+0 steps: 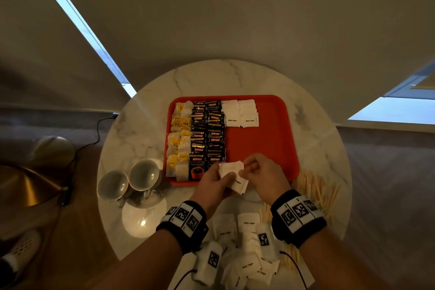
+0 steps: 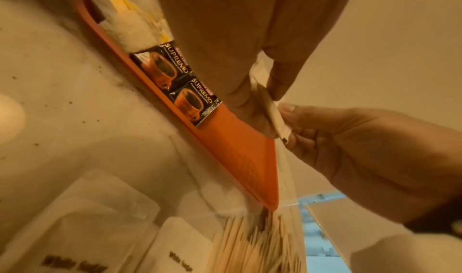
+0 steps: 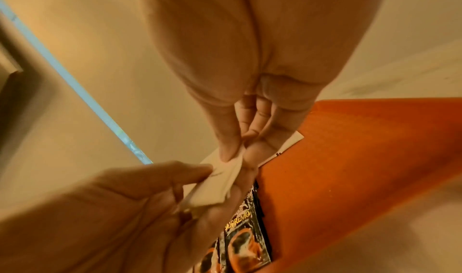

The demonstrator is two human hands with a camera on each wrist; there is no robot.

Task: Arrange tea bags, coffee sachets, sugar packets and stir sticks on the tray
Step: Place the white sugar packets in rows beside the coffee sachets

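A red tray (image 1: 270, 143) on the round marble table holds a column of tea bags (image 1: 179, 139) at left, black coffee sachets (image 1: 207, 132) beside them and white sugar packets (image 1: 240, 113) at the far middle. Over the tray's near edge my left hand (image 1: 216, 180) holds a small stack of sugar packets (image 1: 235, 178). My right hand (image 1: 249, 167) pinches the top packet (image 1: 231, 167) of that stack between thumb and fingers. In the wrist views the same packets (image 2: 272, 109) (image 3: 220, 182) sit between both hands, above the tray (image 2: 232, 148) (image 3: 362, 158).
Loose sugar packets (image 1: 249, 221) lie near me under my wrists. Wooden stir sticks (image 1: 317, 186) are heaped at the tray's right near corner. Two empty cups (image 1: 131, 179) stand left of the tray. The table edge (image 1: 106, 207) curves close on the left.
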